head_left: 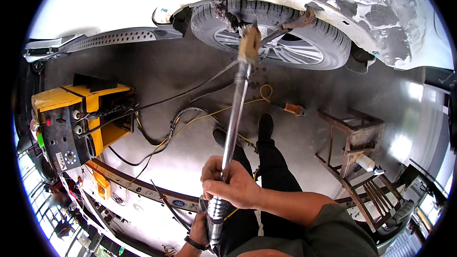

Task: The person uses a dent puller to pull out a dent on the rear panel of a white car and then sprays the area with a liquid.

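Observation:
A long chrome slide-hammer dent puller [235,109] runs from my waist up to the white car's wheel arch. Its brass-coloured head [249,45] looks blurred and overlaps the wheel in view; whether it touches the car I cannot tell. My right hand [231,183] is closed round the shaft, just above the ribbed metal section [218,209]. Lower down, my left hand [199,228] is closed at the puller's rear end, its fingers partly hidden. Behind the head are the tyre [328,33] with its silver rim and the fender [376,14], which has sanded, grey patches.
To the left stands a yellow and black machine [66,123] with dark cables [176,97] crossing the floor. A yellow hose [223,108] curls near my feet. On the right are an orange power tool [294,109] and a wooden stool [354,128] with a white bottle [365,163].

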A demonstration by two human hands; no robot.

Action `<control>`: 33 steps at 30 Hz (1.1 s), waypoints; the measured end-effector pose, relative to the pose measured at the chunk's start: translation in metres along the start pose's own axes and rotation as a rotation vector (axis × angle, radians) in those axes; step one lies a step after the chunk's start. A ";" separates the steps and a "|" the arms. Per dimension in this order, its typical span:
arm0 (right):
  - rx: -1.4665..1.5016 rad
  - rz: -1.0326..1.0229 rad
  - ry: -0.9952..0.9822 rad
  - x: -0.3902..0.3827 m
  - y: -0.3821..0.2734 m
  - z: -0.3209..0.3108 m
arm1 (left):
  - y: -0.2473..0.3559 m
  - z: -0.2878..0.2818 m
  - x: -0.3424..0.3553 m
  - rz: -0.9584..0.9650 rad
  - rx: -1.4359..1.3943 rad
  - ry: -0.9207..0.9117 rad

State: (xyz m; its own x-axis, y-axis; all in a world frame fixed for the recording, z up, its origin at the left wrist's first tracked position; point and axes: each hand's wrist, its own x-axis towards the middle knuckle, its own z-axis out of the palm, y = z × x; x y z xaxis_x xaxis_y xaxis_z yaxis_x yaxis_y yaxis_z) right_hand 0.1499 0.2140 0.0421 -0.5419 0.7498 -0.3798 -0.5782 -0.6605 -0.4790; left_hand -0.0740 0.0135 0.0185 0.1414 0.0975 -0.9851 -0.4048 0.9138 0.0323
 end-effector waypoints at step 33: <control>-0.085 -0.131 -0.008 0.028 -0.032 -0.029 | -0.033 -0.028 0.072 0.217 0.359 0.023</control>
State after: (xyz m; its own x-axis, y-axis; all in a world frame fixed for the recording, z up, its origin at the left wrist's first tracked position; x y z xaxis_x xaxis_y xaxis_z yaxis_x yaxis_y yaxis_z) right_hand 0.1712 0.2578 0.0237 -0.4705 0.8286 -0.3034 -0.5905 -0.5512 -0.5895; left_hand -0.0758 -0.0209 -0.0587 0.0656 0.2979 -0.9523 -0.0823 0.9528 0.2924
